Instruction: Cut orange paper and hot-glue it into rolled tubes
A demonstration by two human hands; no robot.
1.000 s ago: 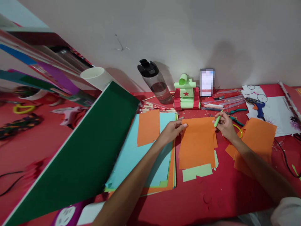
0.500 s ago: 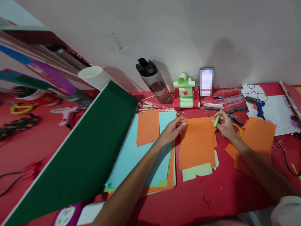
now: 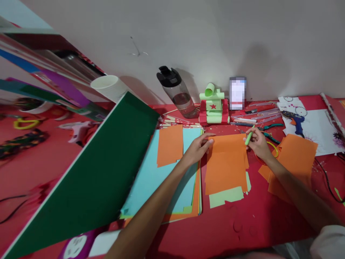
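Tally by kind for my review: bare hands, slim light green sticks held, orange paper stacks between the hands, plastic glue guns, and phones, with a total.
Bare hands: 2 (left hand, right hand)
Slim light green stick: 1
Orange paper stack: 1
Plastic glue guns: 2 (pink glue gun, blue glue gun)
Upright lit phone: 1
Total: 7

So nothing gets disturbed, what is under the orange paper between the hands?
Under the orange paper, pale green paper shows past the lower edge and lower right corner; an orange layer shows along the right side. The rest underneath is covered.
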